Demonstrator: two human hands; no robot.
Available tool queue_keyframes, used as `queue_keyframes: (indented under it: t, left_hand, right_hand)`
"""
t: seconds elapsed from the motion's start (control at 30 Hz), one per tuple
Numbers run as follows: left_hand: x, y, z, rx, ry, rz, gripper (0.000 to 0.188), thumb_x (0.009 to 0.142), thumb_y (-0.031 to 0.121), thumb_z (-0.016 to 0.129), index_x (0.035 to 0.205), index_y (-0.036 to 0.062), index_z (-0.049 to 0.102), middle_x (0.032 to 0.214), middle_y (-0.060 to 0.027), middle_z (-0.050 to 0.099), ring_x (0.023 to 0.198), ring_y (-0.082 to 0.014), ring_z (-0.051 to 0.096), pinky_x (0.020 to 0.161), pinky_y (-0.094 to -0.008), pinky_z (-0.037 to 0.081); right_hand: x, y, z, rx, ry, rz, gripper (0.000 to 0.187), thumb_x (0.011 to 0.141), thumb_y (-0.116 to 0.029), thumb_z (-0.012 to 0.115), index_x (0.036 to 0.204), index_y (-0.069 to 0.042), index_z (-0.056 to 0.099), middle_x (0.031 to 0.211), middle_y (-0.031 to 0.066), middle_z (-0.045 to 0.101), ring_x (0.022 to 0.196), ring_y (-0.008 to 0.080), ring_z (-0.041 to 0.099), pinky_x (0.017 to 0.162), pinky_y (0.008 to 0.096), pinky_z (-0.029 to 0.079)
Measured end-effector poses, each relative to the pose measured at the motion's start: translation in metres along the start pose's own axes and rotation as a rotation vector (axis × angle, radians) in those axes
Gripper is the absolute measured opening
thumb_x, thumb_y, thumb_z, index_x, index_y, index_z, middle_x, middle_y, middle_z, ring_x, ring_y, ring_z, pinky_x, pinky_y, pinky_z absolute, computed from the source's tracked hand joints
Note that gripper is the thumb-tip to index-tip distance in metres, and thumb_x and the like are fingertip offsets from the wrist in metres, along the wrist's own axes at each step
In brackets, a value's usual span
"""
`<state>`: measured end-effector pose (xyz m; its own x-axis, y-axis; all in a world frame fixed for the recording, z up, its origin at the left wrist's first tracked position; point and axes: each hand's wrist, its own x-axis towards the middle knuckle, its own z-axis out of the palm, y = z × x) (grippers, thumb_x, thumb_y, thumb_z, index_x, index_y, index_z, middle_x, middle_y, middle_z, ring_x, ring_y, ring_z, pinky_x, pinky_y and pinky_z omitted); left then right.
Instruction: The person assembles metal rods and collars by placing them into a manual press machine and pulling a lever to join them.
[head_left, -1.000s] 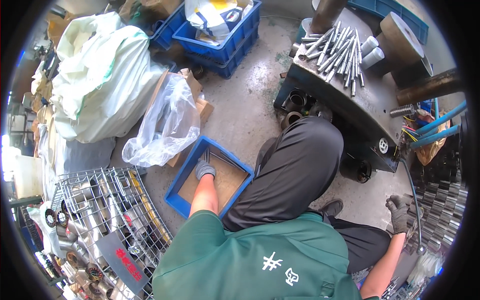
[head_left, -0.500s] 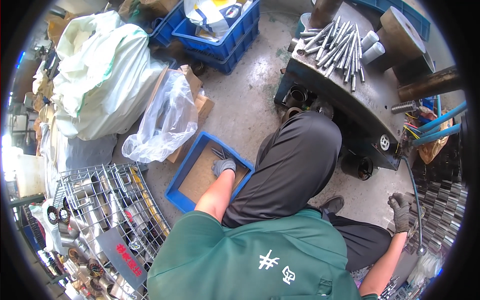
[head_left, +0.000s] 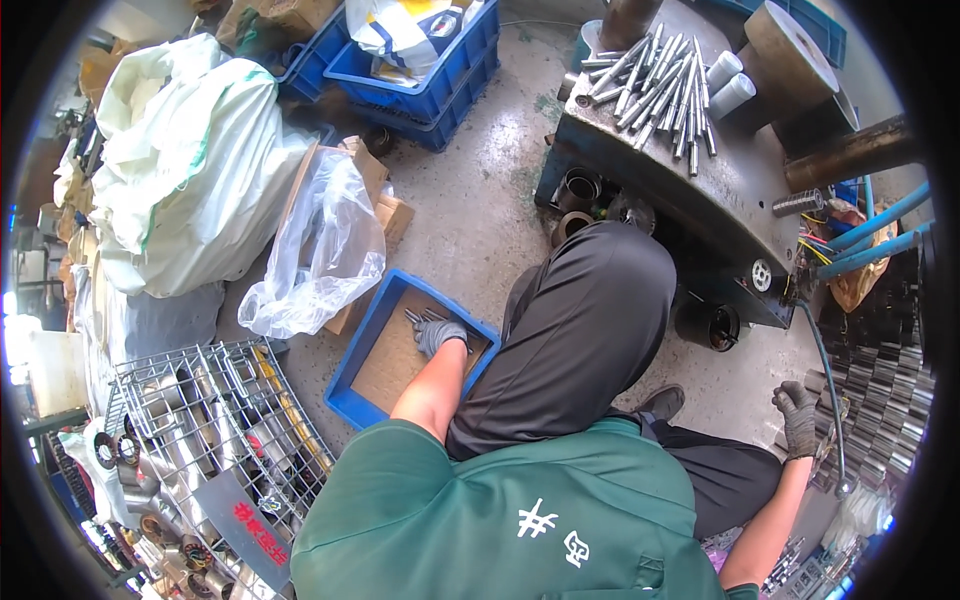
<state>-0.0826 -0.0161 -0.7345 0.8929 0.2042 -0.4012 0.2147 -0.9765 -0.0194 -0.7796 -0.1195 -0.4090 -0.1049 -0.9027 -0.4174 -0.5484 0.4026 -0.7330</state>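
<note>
My left hand (head_left: 438, 337), in a grey glove, reaches into a shallow blue bin (head_left: 345, 385) on the floor beside my raised knee. Its fingers are closed around a few slim metal rods (head_left: 412, 316), whose ends stick out past the fingertips. The brown bottom of the bin shows around the hand. Out to the right, past my other leg, my right hand (head_left: 797, 415) wears a darker grey glove. Its fingers are loosely bent and a little apart, with nothing visible in them. A thin bent bar with a dark hose-like look (head_left: 828, 390) stands close beside it.
A heap of shiny metal shafts (head_left: 665, 95) lies on the steel machine table (head_left: 740, 195), beside two pale cylinders. Stacked blue crates (head_left: 425, 105), a white sack (head_left: 190, 170) and clear plastic (head_left: 330, 240) lie ahead left. A wire basket (head_left: 215, 400) of metal parts stands left; stacked steel pieces (head_left: 880, 400) right.
My left hand has shifted slightly left in the bin, and the rods now lie at its fingers at another angle. My right hand stays in about the same place. The view has turned slightly.
</note>
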Motion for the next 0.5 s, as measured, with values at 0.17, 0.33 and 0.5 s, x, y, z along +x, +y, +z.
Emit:
queue_keyframes:
  t: [0.17,0.33,0.5]
  left_hand:
    - [0.025,-0.004,0.018,-0.041,0.023,-0.105,0.074,0.079,0.049,0.078,0.134,0.0067,0.053,0.128,-0.0178,0.062,0.118,-0.033,0.064,0.099,-0.0452,0.054]
    - [0.009,-0.015,0.009,-0.003,0.029,0.053,0.085,0.073,0.05,0.083,0.137,0.0063,0.05,0.134,-0.0188,0.058,0.124,-0.0353,0.06,0.101,-0.0443,0.053]
    - [-0.02,0.004,-0.044,0.079,-0.154,0.09,0.078,0.079,0.029,0.082,0.146,0.0116,0.045,0.133,-0.0182,0.059,0.122,-0.0318,0.063,0.097,-0.045,0.056]
  right_hand:
    - [0.006,-0.005,0.004,-0.072,-0.056,-0.024,0.022,0.095,-0.006,0.069,0.115,0.002,0.064,0.102,0.009,0.069,0.092,0.0181,0.067,0.083,0.0321,0.057]
    - [0.006,-0.003,0.003,-0.046,-0.027,-0.018,0.019,0.094,-0.004,0.07,0.112,0.001,0.066,0.099,0.0079,0.069,0.089,0.0163,0.066,0.08,0.0311,0.057]
    - [-0.001,0.009,0.0,-0.044,0.006,0.022,0.019,0.094,-0.005,0.071,0.111,0.001,0.066,0.099,0.0074,0.069,0.089,0.0157,0.066,0.081,0.0311,0.057]
